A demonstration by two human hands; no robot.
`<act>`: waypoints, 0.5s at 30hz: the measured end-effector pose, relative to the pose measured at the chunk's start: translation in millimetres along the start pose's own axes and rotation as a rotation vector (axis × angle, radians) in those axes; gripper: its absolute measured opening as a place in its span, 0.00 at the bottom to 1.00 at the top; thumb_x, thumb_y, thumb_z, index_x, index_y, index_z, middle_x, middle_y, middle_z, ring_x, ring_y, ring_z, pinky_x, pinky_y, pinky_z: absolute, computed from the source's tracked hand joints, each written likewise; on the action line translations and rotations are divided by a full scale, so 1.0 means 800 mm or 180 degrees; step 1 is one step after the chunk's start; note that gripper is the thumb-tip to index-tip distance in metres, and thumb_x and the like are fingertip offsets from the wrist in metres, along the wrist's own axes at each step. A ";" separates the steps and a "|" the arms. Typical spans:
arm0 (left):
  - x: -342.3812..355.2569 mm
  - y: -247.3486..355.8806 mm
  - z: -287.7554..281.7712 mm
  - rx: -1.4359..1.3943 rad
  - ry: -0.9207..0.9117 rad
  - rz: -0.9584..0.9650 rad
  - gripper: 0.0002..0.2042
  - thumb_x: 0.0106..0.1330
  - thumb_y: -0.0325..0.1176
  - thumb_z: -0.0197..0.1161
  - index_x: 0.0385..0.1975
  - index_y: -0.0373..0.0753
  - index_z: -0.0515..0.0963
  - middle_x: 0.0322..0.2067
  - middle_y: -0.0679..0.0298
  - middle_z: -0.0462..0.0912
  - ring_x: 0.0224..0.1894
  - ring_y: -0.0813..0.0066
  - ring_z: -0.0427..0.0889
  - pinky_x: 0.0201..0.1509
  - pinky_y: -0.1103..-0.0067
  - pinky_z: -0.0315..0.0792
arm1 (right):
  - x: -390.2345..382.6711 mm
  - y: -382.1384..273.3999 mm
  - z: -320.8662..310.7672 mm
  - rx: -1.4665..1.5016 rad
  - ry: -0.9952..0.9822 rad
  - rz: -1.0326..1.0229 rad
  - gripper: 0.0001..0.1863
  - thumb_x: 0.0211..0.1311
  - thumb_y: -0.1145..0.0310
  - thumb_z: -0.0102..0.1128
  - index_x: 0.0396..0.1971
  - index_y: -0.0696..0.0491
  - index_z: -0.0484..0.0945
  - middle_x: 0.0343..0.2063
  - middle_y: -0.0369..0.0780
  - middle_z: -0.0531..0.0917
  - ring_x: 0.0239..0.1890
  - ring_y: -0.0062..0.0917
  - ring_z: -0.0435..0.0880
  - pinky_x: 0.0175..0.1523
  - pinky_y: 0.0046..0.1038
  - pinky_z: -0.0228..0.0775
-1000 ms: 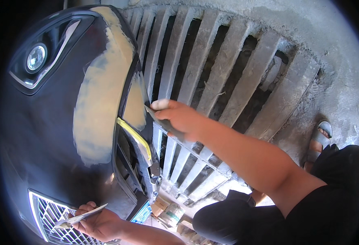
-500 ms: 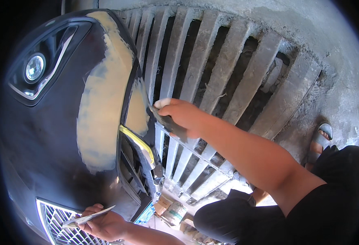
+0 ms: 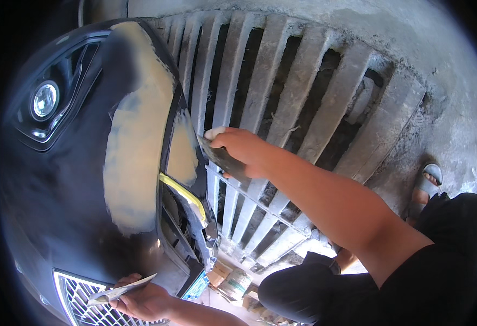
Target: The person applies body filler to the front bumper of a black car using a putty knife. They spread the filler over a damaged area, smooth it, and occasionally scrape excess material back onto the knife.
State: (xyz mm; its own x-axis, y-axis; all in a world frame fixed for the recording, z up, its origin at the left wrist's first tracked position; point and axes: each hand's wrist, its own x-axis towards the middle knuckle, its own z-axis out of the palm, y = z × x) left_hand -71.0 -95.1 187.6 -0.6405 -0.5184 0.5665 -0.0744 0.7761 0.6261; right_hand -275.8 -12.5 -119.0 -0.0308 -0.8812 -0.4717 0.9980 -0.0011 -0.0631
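Beige matte coating in a broad, ragged-edged patch (image 3: 135, 163) lies on the dark, dull car front corner (image 3: 59, 179), left of centre; a smaller beige patch (image 3: 181, 152) sits just to its right, past a dark seam. Right hand (image 3: 245, 149), centre of frame: thumb and fingers pinch a thin, dark grey, flexible-looking sheet (image 3: 225, 161), its tip next to the smaller patch; contact cannot be told. Left hand (image 3: 150, 302), lower left: fingers closed round a pale, thin, flat plate (image 3: 127, 288) with a duller left end. Risks, my judgement: a steep or uneven angle of the dark sheet could gouge or ridge the beige layer; overrun at its lower end could smear the narrow, curved yellow strip (image 3: 183, 194). A slack grip could drop the sheet into the dark gaps of the grey, slatted grating (image 3: 254, 81) beneath. The plate, tilted, could scrape the silver-edged lattice grille (image 3: 78, 296) behind it. In the way: the seam and the gap below the yellow strip break the run of the panel. Around: round-lensed headlight (image 3: 45, 99), upper left; brown cardboard boxes (image 3: 219, 271), lower centre; grey sandal (image 3: 433, 173) on a foot, right.
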 end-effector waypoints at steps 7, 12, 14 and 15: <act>0.000 -0.007 -0.007 0.0285 0.0053 0.0153 0.22 0.65 0.31 0.56 0.60 0.32 0.70 0.42 0.48 0.79 0.42 0.59 0.80 0.43 0.70 0.77 | -0.025 0.038 0.040 -0.0340 -0.0206 -0.0660 0.24 0.64 0.65 0.57 0.61 0.44 0.73 0.38 0.35 0.76 0.37 0.22 0.73 0.37 0.29 0.71; 0.000 -0.002 -0.004 0.0165 0.0153 0.0036 0.21 0.65 0.30 0.56 0.59 0.33 0.70 0.42 0.48 0.79 0.43 0.59 0.80 0.43 0.70 0.77 | -0.010 0.025 -0.006 -0.0349 -0.0163 -0.0186 0.23 0.66 0.64 0.54 0.61 0.44 0.73 0.44 0.36 0.79 0.42 0.22 0.75 0.42 0.29 0.71; 0.002 -0.001 -0.002 0.0142 -0.0060 0.0072 0.21 0.65 0.30 0.55 0.59 0.32 0.70 0.41 0.48 0.79 0.43 0.59 0.80 0.44 0.70 0.77 | 0.007 0.005 -0.017 0.0099 -0.0316 0.0123 0.22 0.62 0.63 0.59 0.57 0.38 0.76 0.54 0.39 0.76 0.55 0.34 0.74 0.50 0.46 0.73; 0.001 -0.002 -0.002 0.0230 -0.0009 0.0112 0.21 0.66 0.30 0.55 0.59 0.32 0.70 0.41 0.48 0.79 0.42 0.59 0.80 0.44 0.71 0.77 | 0.013 -0.002 -0.018 0.0152 -0.0260 0.0146 0.22 0.62 0.64 0.60 0.57 0.38 0.76 0.54 0.40 0.76 0.55 0.34 0.73 0.50 0.47 0.72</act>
State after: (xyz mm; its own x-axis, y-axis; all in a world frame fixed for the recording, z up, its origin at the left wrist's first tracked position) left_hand -70.5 -97.0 187.7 -0.6458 -0.4893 0.5860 -0.1066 0.8178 0.5655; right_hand -278.8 -14.7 -136.2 0.0176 -0.9165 -0.3995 0.9998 0.0193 -0.0003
